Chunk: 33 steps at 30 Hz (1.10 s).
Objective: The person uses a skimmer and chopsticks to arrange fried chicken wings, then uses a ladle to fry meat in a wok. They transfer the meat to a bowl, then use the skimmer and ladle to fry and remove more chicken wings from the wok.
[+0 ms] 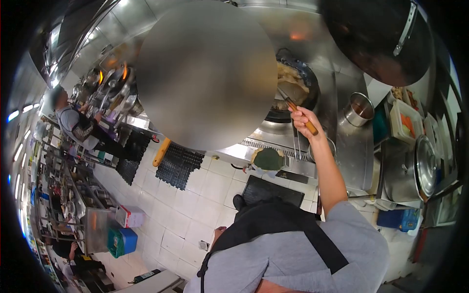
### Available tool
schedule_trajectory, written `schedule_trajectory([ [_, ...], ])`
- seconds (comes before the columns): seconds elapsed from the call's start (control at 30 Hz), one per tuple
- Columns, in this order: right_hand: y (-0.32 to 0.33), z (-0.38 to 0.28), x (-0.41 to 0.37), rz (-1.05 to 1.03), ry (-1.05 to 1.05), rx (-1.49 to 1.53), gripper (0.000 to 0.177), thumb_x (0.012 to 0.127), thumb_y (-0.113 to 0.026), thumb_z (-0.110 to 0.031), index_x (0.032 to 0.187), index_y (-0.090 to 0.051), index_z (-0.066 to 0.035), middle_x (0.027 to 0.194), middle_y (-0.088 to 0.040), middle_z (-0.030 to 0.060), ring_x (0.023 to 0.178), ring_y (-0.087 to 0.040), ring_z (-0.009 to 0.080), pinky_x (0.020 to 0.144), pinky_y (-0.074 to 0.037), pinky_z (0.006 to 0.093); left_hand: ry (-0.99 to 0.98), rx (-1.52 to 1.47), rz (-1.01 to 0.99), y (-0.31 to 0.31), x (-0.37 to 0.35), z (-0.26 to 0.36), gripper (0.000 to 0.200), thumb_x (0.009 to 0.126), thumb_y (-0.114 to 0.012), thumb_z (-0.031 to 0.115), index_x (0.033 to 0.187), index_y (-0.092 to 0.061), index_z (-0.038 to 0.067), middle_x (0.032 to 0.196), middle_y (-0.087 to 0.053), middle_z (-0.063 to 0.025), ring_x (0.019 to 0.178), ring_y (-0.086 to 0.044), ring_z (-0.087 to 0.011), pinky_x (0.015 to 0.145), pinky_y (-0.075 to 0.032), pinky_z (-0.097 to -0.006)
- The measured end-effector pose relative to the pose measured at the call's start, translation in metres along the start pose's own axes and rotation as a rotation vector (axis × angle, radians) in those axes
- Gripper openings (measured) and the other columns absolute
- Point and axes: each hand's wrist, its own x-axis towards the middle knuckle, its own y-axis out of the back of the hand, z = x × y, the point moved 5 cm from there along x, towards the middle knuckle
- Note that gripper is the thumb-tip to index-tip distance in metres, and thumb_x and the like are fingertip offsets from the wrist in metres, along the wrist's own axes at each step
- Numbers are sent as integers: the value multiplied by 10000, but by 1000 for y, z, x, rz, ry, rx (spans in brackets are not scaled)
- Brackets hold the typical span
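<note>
Right hand (303, 118) is clenched around the wooden-handled utensil (309, 127), whose metal end is held inside the wok (313, 90) on the stove, against the pale food (290, 77). Left hand (218, 233) is lowered beside the black apron (273, 219); its grip cannot be determined

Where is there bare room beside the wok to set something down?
The bare steel counter lies free between the black wok of food and the round steel canister. The far right is crowded with white food tubs and a large lidded steel pot.
</note>
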Motion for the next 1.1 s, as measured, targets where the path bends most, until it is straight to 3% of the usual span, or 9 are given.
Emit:
schedule_trajectory([
  [0.17,-20,11,-29,13,4,-20,174,987,-529,-149,1103,-501,-22,700,-501,-1,429,-413,46,404,-357,239,82,-72,-4,-10,-7,-7,227,838,-693,169,948,-717,-28,743,-707,-93,694,-662,-151,616,-537,-314],
  [0.3,-30,10,-38,300,111,-493,86,960,-544,-139,940,-481,-83,624,-481,7,375,-403,96,338,-310,286,71,-81,-7,-14,-8,-7,230,844,-693,178,950,-713,-25,751,-709,-97,686,-667,-163,620,-542,-314],
  [0.5,-9,-5,-34,374,156,-747,50,932,-518,-99,964,-502,-65,625,-492,19,369,-439,118,346,-345,318,-10,-16,-26,-11,-4,-13,235,852,-693,192,953,-707,-21,764,-711,-103,674,-674,-180,625,-549,-315],
  [0.57,-2,-4,-41,444,272,-1199,120,939,-502,-86,1045,-523,-34,617,-486,14,359,-432,104,330,-339,294,-45,16,-31,-9,0,-11,237,855,-693,196,954,-706,-19,768,-712,-104,670,-677,-185,627,-551,-315],
  [0.63,-5,-2,-47,507,348,-1425,239,935,-480,-66,1155,-550,-3,597,-479,19,342,-429,109,320,-341,288,-243,208,-45,-7,5,4,239,858,-693,201,955,-704,-18,772,-713,-106,667,-679,-191,629,-553,-315],
  [0.67,-13,1,-54,531,374,-1435,253,930,-488,-73,1165,-553,-7,596,-487,25,350,-444,120,330,-353,297,-615,583,-4,-11,3,19,240,859,-693,203,955,-703,-17,774,-713,-107,665,-680,-194,630,-554,-315],
  [0.7,-22,4,-61,551,394,-1445,267,925,-497,-81,1175,-557,-11,595,-496,32,357,-460,132,339,-365,307,-72,6,-54,-12,12,-7,214,882,-664,203,989,-683,18,788,-703,-120,639,-694,-232,592,-562,-345],
  [0.8,-21,15,-62,530,311,-1392,282,920,-495,-73,1189,-558,-19,602,-489,22,370,-469,129,341,-365,308,199,-215,-57,5,-41,71,180,915,-577,162,1024,-665,48,767,-681,-100,618,-696,-230,515,-530,-353],
  [1.1,-13,13,-24,392,214,-1466,314,936,-474,-59,1234,-549,6,608,-466,7,355,-415,104,315,-338,274,258,-348,-28,-9,-36,62,204,868,-498,184,901,-646,49,745,-672,-82,593,-686,-212,443,-474,-322],
])
